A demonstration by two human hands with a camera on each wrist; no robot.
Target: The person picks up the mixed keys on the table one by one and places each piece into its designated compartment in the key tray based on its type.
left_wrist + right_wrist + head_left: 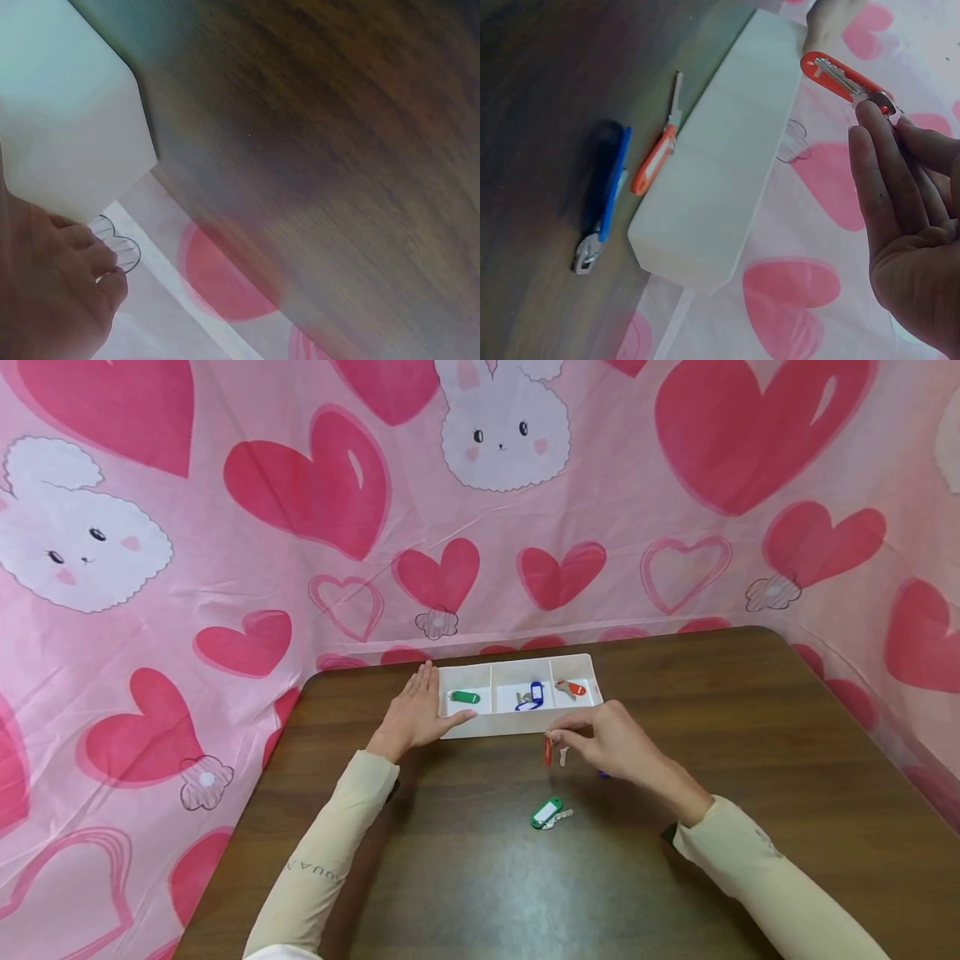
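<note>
A white tray (495, 725) with three compartments stands at the back of the table. Its left compartment holds a green-tagged key (465, 697), the middle one blue-tagged keys (536, 693), and the right one a red-tagged key (576, 688). My left hand (416, 714) rests against the tray's left end, fingers straight, thumb over the front rim. Just in front of the tray, my right hand (618, 743) pinches another key with a red tag (847, 77) between thumb and fingers, above the table.
On the table lie a green-tagged key (546, 812), a blue-tagged key (611, 195) under my right hand, and a red-tagged key (656, 157) beside the tray's front wall. A pink cloth (600, 510) with hearts and rabbits hangs behind the brown table (450, 877).
</note>
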